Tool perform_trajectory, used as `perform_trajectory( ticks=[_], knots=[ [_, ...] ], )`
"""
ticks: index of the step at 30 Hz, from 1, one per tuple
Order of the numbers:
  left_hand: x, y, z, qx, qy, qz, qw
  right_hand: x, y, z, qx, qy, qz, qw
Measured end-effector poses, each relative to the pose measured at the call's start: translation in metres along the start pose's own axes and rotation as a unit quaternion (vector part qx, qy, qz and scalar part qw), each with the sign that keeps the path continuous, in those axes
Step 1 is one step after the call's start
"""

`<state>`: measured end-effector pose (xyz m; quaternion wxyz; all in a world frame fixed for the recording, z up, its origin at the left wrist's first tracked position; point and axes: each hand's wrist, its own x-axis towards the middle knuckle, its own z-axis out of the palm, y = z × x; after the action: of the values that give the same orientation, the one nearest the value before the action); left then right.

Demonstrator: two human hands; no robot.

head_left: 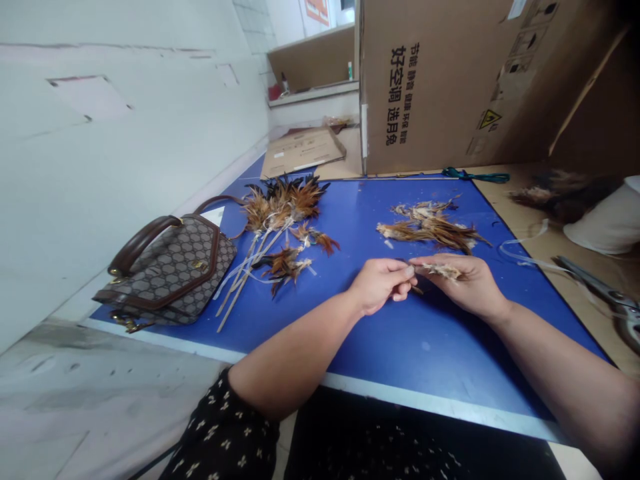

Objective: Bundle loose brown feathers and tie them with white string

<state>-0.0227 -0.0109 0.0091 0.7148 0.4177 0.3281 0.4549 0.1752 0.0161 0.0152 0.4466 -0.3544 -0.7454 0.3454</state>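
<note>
My right hand [465,283] is closed around a small bunch of feathers [440,271], whose pale fluffy ends show along the palm. Close against it, my left hand [383,285] is closed in a pinch; whatever lies between its fingertips is too small to make out. Both hands are above the front part of the blue table mat [425,360]. Beyond them lies a loose pile of brown feathers [435,227]. To the left are small tied feather tufts [285,267] and a larger bundle of brown and black feathers [285,203] on pale sticks.
A patterned handbag [180,273] stands at the left edge. Scissors [595,287], a white cup-like container [607,220] and dark feathers [560,193] are on the right. Teal cord [475,176] lies before a large cardboard box [450,87]; flattened cardboard [303,152] lies at the back.
</note>
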Motion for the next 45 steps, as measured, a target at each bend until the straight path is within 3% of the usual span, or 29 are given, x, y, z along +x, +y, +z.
perform_trajectory(
  ticks=[5, 11, 20, 26, 32, 38, 45],
  knots=[
    [0.0, -0.001, 0.002, 0.041, 0.031, 0.027, 0.998, 0.002, -0.005, -0.005, 0.052, -0.035, 0.094, 0.994],
    [0.005, -0.007, 0.006, -0.023, 0.118, 0.062, 0.991, 0.002, -0.004, -0.004, 0.178, -0.047, 0.141, 0.973],
    [0.001, -0.002, 0.012, -0.076, 0.124, 0.079, 0.986, 0.001, -0.004, -0.001, 0.16, -0.051, 0.193, 0.967],
    [0.001, -0.006, 0.013, -0.063, 0.075, 0.075, 0.992, 0.001, -0.016, 0.002, 0.133, -0.082, 0.135, 0.978],
    [0.001, -0.006, 0.014, -0.07, 0.069, 0.068, 0.993, -0.002, -0.012, 0.002, 0.104, -0.117, 0.115, 0.981],
    [0.003, -0.006, 0.015, -0.061, 0.109, 0.083, 0.989, -0.002, -0.01, 0.002, 0.092, -0.105, 0.11, 0.984],
    [0.004, -0.006, 0.013, -0.062, 0.151, 0.102, 0.981, -0.003, -0.003, 0.004, 0.08, -0.034, 0.123, 0.989]
  ],
)
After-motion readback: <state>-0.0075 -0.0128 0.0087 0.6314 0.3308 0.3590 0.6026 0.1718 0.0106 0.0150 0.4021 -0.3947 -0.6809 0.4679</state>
